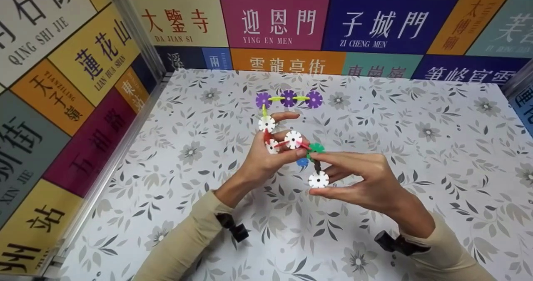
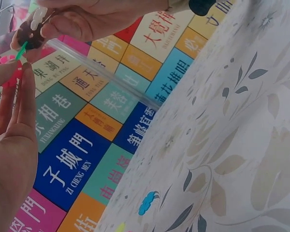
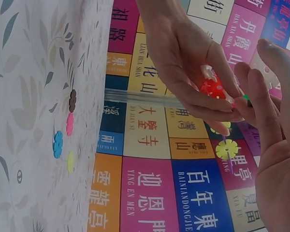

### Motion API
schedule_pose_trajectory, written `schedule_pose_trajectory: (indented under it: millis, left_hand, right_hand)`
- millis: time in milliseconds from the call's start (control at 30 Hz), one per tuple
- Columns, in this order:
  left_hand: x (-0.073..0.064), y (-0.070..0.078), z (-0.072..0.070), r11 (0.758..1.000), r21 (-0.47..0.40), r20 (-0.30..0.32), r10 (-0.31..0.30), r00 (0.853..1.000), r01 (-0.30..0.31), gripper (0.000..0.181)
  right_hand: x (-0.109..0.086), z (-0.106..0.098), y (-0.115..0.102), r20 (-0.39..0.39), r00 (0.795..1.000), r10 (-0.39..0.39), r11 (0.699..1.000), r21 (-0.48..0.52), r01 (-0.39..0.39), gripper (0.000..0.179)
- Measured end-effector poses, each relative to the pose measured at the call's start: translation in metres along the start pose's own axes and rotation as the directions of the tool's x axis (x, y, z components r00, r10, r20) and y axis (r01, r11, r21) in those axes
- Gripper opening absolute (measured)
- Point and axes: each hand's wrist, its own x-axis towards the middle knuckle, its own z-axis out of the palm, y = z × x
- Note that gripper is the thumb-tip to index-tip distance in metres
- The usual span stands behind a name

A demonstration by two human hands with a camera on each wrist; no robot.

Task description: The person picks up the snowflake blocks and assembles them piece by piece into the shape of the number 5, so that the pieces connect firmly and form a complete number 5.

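A chain of slotted plastic snowflake discs hangs between both hands, with purple discs (image 1: 288, 98), yellow-green links, white discs (image 1: 293, 140), red and pink links and a green disc (image 1: 317, 148). My left hand (image 1: 266, 154) grips the chain's middle, its thumb and fingers pinching a pink disc (image 2: 12, 72) beside the green one. The right hand (image 1: 366, 179) pinches the end of the chain, where a dark brown disc (image 2: 29, 36) joins a white disc (image 1: 318, 180). Its fingertips touch the green disc, and the two hands nearly meet. Fingers partly hide the joints.
On the flower-patterned tabletop (image 1: 416, 168) beneath the hands lie loose discs: a blue one (image 3: 58, 144), a pink one (image 3: 69, 124), a brown one (image 3: 73, 101) and a yellow one (image 3: 70, 162). Panels with printed signs (image 1: 275, 23) stand behind and at the left.
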Motion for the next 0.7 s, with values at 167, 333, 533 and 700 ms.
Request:
schedule_pose_trajectory:
  millis: [167,333,533,700]
  left_hand:
    - [0.0,0.0,0.0,1.0,-0.027,0.003,-0.003,1.0,0.003,0.075]
    - [0.0,0.002,0.0,0.997,-0.078,0.0,-0.01,1.0,0.01,0.074]
    - [0.001,0.008,0.0,0.99,-0.133,-0.041,0.031,0.999,-0.036,0.073]
    - [0.001,0.016,0.0,0.992,-0.105,-0.075,0.056,0.996,-0.064,0.067]
  right_hand:
    - [0.001,-0.004,0.0,0.051,0.998,0.032,0.999,0.037,-0.034,0.058]
    - [0.001,-0.006,0.0,0.079,0.995,0.067,0.991,0.11,-0.075,0.064]
    - [0.003,-0.006,-0.005,0.065,0.975,0.212,0.953,0.209,-0.221,0.071]
    - [0.004,-0.003,-0.007,-0.001,0.97,0.243,0.959,0.152,-0.24,0.062]
